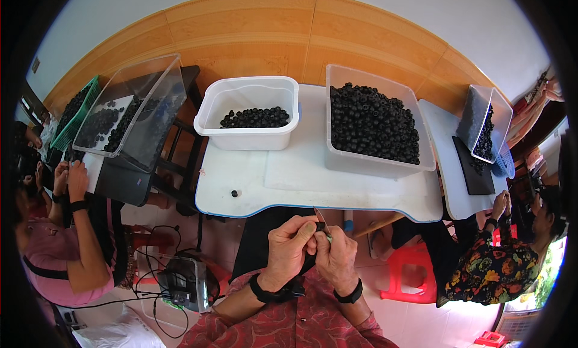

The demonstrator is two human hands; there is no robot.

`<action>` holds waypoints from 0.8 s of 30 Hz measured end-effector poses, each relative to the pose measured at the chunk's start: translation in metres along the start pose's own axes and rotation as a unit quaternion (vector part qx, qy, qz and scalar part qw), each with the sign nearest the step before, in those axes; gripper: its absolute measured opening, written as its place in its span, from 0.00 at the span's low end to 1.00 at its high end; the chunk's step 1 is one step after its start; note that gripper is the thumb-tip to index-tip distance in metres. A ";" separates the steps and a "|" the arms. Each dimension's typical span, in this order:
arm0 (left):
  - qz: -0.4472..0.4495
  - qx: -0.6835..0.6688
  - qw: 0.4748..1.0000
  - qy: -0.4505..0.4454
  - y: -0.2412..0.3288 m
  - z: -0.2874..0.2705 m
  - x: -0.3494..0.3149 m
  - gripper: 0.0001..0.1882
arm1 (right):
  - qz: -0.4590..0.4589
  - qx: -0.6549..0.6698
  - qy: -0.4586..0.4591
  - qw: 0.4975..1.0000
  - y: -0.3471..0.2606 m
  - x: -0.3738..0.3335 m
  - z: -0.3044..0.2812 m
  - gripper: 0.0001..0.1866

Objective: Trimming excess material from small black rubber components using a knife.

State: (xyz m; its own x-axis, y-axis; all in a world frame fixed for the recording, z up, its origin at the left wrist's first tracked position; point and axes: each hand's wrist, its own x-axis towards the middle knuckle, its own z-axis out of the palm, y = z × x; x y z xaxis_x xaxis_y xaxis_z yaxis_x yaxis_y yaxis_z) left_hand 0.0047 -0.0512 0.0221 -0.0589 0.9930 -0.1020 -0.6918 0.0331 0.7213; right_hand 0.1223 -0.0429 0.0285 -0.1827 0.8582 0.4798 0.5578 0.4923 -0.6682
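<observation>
Both hands meet in front of my body, just off the table's near edge. My left hand (288, 245) pinches a small round black part (320, 226) between thumb and fingers. In my right hand (337, 254) is a small knife, its thin blade (319, 214) pointing up past the part; a bit of green shows at the grip. The blade is close against the part, but whether it touches cannot be made out. A single black part (235, 193) lies on the white table (241, 176), left of my hands.
A white tub (247, 141) with black parts stands back left; a fuller translucent bin (376, 165) stands back right. People work at side tables left (72, 257) and right (494, 257). A red stool (409, 273) and tangled cables (159, 282) are on the floor.
</observation>
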 end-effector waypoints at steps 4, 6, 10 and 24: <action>0.012 0.012 1.000 0.024 -0.003 -0.001 -0.002 0.11 | 0.013 -0.005 0.002 1.000 -0.001 -0.001 0.003 0.06; 0.013 0.010 1.000 0.026 -0.004 -0.001 -0.003 0.11 | 0.013 -0.003 -0.001 1.000 -0.002 0.000 0.003 0.06; -0.009 0.016 0.999 0.044 -0.005 -0.005 -0.001 0.11 | 0.011 -0.017 -0.005 1.000 0.001 -0.002 0.007 0.06; -0.028 -0.064 0.997 -0.021 -0.002 -0.009 0.007 0.12 | 0.099 0.079 -0.016 0.992 -0.008 0.003 0.006 0.09</action>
State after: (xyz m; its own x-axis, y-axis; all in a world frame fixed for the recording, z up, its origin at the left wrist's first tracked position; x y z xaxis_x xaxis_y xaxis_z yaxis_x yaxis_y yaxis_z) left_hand -0.0006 -0.0451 0.0143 0.0108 0.9939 -0.1097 -0.7795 0.0771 0.6217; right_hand 0.1127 -0.0432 0.0320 -0.1091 0.9433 0.3135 0.4524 0.3280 -0.8293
